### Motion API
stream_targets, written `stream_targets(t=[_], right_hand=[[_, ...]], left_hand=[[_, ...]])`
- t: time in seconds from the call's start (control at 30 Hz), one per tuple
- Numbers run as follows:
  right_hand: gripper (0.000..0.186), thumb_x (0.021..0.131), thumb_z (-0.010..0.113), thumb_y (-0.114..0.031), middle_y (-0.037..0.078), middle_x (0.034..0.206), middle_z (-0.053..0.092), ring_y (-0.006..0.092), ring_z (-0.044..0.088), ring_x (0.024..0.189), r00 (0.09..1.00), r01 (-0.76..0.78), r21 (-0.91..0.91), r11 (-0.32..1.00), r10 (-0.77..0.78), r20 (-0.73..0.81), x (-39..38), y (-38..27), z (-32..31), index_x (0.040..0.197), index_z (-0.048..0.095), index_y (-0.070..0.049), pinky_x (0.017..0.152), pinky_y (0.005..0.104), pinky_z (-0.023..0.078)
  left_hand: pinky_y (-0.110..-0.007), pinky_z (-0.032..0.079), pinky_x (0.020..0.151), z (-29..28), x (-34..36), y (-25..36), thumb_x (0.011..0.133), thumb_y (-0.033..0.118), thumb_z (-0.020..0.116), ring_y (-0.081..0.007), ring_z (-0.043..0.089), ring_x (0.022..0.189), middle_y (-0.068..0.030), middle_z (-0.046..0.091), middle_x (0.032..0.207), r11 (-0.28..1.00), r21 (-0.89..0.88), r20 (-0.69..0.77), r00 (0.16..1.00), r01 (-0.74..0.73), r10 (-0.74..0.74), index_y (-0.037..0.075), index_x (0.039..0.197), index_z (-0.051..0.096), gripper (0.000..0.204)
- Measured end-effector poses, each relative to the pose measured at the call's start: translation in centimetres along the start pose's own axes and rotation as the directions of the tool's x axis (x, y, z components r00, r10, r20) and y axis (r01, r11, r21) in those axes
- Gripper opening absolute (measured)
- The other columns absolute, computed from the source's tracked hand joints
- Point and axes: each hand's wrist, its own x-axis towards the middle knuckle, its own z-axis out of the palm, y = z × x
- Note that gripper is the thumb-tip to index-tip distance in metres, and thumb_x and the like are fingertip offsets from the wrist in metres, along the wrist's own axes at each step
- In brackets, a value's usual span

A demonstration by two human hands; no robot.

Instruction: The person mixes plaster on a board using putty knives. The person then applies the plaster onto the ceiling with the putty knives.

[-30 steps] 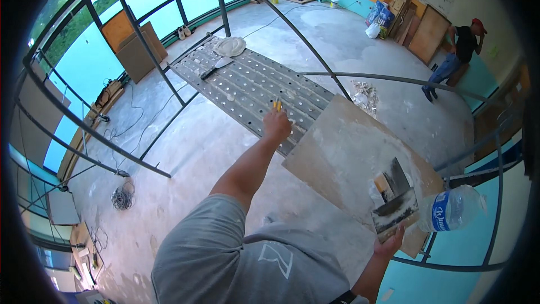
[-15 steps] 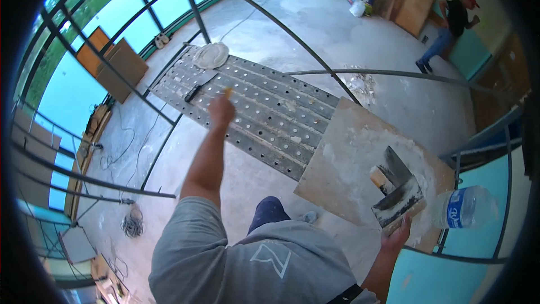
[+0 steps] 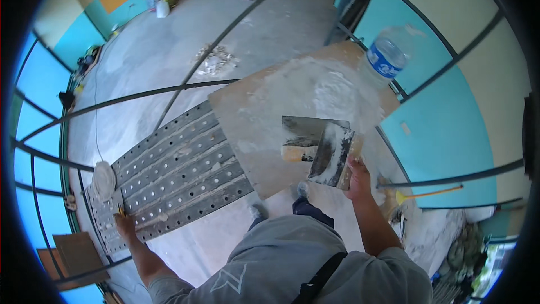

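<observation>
On grey perforated metal planking (image 3: 179, 170), a steel scraper (image 3: 117, 198) is now reached by the left hand (image 3: 125, 225), grip unclear; a white-smeared rectangular trowel (image 3: 331, 154) is pinched by the right hand (image 3: 358, 178).

Long grey metal plank (image 3: 183, 168) — patterned with rows of round dots, pale and dark. Tan rectangular wooden board (image 3: 250, 126) — smeared with whitish grey. Dark rectangular metal trowel (image 3: 326, 157), streaked with white. Clear plastic bottle (image 3: 387, 59), banded in blue and white. Grey cloth shirt (image 3: 281, 247), marked with a white line figure.
</observation>
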Motion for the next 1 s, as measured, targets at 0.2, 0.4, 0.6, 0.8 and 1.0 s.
stream_targets(t=[0.2,0.4,0.6,0.8,1.0], right_hand=[[0.029,0.089,0.063,-0.023,-0.001,0.094,0.059,0.0117,0.058,0.089,0.994,0.054,0.1,0.994,-0.044,-0.105,-1.7,-0.4,-5.0,0.114,0.056,-0.009,0.077,0.0298,0.048],[0.026,0.089,0.062,-0.023,0.0,0.092,0.059,0.0142,0.058,0.086,0.978,0.171,0.191,0.967,-0.143,-0.149,-0.4,-6.1,-11.2,0.111,0.056,-0.009,0.076,0.0319,0.048],[0.04,0.093,0.05,-0.027,0.008,0.117,0.059,0.0241,0.058,0.107,0.953,0.296,0.179,0.938,-0.278,-0.121,-0.3,-10.7,-24.1,0.126,0.049,-0.005,0.094,0.0406,0.045],[0.035,0.09,0.053,-0.019,0.01,0.108,0.059,0.0251,0.06,0.1,0.828,0.351,-0.288,0.891,-0.439,-0.349,-3.4,-13.3,-34.2,0.121,0.051,-0.005,0.087,0.0387,0.048],[0.042,0.092,0.05,-0.026,0.008,0.115,0.057,0.0234,0.057,0.106,0.831,0.346,0.059,0.936,-0.277,-0.482,-5.6,-15.8,-33.3,0.128,0.048,-0.006,0.091,0.0395,0.047]], left_hand=[[-0.048,0.047,0.072,-8.0,-6.2,19.8,0.078,0.018,0.062,-0.0393,0.062,0.081,-0.0217,0.063,0.087,0.772,-0.512,-0.176,0.926,-0.376,0.334,0.001,0.1,0.056,0.029],[-0.04,0.049,0.086,-16.5,-23.7,51.4,0.074,0.018,0.066,-0.0346,0.06,0.101,-0.0164,0.062,0.108,0.3,-0.737,-0.077,0.516,-0.606,0.853,0.005,0.108,0.062,0.036],[-0.04,0.048,0.089,-20.3,-42.5,75.6,0.08,0.022,0.06,-0.0325,0.059,0.102,-0.0176,0.06,0.108,-0.146,-0.636,-0.15,-0.063,-0.758,0.987,0.003,0.111,0.058,0.036],[-0.043,0.05,0.073,-17.3,-50.7,91.8,0.084,0.017,0.054,-0.0299,0.063,0.084,-0.0141,0.061,0.093,-0.076,-0.354,-0.246,0.015,-0.932,0.969,0.01,0.107,0.058,0.025],[-0.043,0.048,0.079,-16.1,-50.2,95.3,0.086,0.018,0.051,-0.0289,0.06,0.094,-0.0123,0.06,0.1,0.158,-0.256,-0.086,0.185,-0.954,0.979,0.009,0.111,0.059,0.027]])
